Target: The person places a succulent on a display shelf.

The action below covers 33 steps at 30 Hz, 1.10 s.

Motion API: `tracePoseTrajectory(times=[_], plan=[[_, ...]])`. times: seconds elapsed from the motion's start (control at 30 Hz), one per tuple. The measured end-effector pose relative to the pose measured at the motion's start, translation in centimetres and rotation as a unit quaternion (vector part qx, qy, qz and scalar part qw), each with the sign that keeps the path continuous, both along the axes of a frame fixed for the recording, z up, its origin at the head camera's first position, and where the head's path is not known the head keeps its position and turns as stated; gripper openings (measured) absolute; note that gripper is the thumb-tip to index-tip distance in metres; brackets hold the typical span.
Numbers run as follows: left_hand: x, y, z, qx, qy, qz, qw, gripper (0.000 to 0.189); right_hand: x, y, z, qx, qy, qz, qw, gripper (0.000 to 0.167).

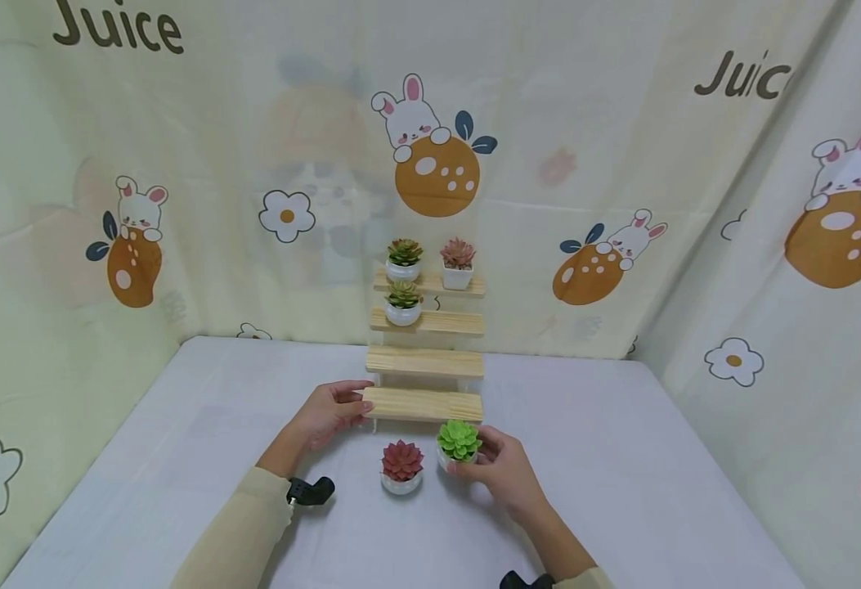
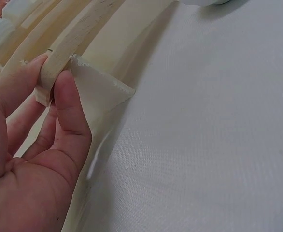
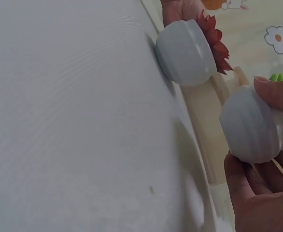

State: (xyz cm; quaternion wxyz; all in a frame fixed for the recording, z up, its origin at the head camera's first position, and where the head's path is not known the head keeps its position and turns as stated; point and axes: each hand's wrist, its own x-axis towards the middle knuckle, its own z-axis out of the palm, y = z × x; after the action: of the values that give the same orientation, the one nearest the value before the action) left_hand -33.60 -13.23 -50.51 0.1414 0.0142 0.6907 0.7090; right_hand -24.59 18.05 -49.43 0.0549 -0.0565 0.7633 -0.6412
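A tiered wooden shelf point(image 1: 424, 404) stands on the table. My left hand point(image 1: 333, 413) pinches the left end of its lowest board point(image 2: 59, 63) between thumb and fingers. With thumb and fingers around the white pot, my right hand point(image 1: 502, 472) holds a bright green potted succulent point(image 1: 459, 440) in front of that board's right end; the right wrist view shows its ribbed white pot point(image 3: 253, 126) lifted off the table. Between the hands, a dark red succulent point(image 1: 402, 467) in a white pot sits on the table.
Two potted succulents, one green with reddish tips point(image 1: 404, 258) and one pink point(image 1: 458, 263), stand on the top board. Another green one point(image 1: 403, 303) is at the left of the board below. A patterned curtain point(image 1: 239, 164) hangs behind the white table point(image 1: 570, 458).
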Motion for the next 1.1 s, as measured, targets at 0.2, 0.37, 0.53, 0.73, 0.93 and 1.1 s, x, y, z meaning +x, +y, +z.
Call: tracePoseTrajectory(times=[0.2, 0.37, 0.53, 0.73, 0.93, 1.1], plan=[[0.1, 0.0, 0.1, 0.0, -0.001, 0.005, 1.0, 0.05, -0.5, -0.3, 0.6, -0.017, 0.011, -0.011, 0.9997, 0.065], [0.0, 0.0, 0.0, -0.002, 0.0, 0.005, 1.0, 0.049, -1.0, -0.4, 1.2, -0.025, 0.021, -0.015, 0.9994, 0.065], [-0.1, 0.0, -0.1, 0.0, -0.001, 0.007, 1.0, 0.05, -1.7, -0.4, 1.8, -0.024, 0.03, -0.013, 0.9992, 0.064], [-0.1, 0.1, -0.1, 0.0, -0.008, 0.01, 0.9999, 0.049, -2.3, -0.5, 2.7, -0.01, 0.038, -0.017, 0.9991, 0.064], [-0.1, 0.0, -0.1, 0.0, -0.008, 0.007, 0.9999, 0.049, -3.1, -0.7, 3.6, -0.006, 0.044, -0.027, 0.9987, 0.062], [0.0, 0.0, 0.0, 0.0, -0.006, 0.002, 1.0, 0.051, -3.8, -0.8, 4.4, -0.006, 0.051, -0.031, 0.9982, 0.064]])
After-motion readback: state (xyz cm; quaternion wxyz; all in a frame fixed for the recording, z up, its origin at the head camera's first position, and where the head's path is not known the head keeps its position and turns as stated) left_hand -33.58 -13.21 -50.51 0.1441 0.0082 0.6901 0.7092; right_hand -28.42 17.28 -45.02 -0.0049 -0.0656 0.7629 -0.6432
